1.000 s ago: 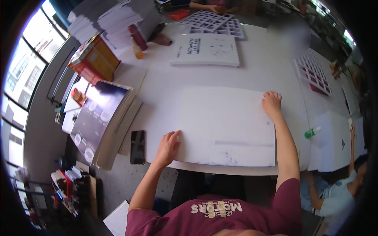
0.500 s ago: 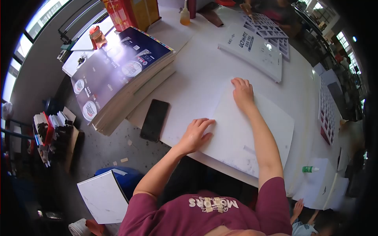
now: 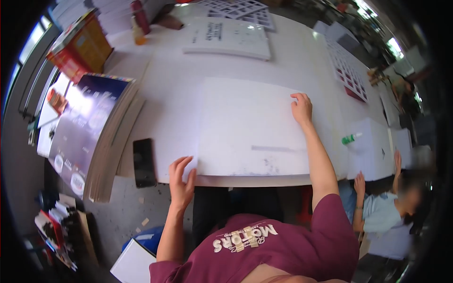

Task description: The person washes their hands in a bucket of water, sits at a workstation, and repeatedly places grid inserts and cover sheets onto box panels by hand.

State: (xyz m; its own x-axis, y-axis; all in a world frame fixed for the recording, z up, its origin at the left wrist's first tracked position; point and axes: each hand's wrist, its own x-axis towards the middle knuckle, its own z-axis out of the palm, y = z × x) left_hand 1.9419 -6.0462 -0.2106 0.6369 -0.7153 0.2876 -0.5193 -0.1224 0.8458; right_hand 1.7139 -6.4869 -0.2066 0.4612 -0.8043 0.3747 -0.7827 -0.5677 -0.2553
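Note:
A large white sheet [image 3: 250, 122] lies flat on the white table [image 3: 165, 94], with a grey strip and dark smudges near its front edge. My left hand [image 3: 181, 181] is at the sheet's front left corner, thumb and fingers apart, holding nothing. At the sheet's right edge, toward the back, rests my right hand [image 3: 302, 108], its fingers slightly curled and apart with nothing in them. A black phone [image 3: 144, 162] lies on the table's front edge, left of my left hand.
Thick printed stack [image 3: 89, 127] at left, red-yellow tin [image 3: 80, 45] behind it. White box [image 3: 226, 40] and white grids [image 3: 236, 10] at the back. Another grid [image 3: 347, 70] and green bottle [image 3: 349, 139] at right. A co-worker [image 3: 387, 212] is at the lower right.
The view has swung left and back again. My left hand has moved from the sheet's surface to its front left corner with its fingers spread. My right hand is back at the right edge.

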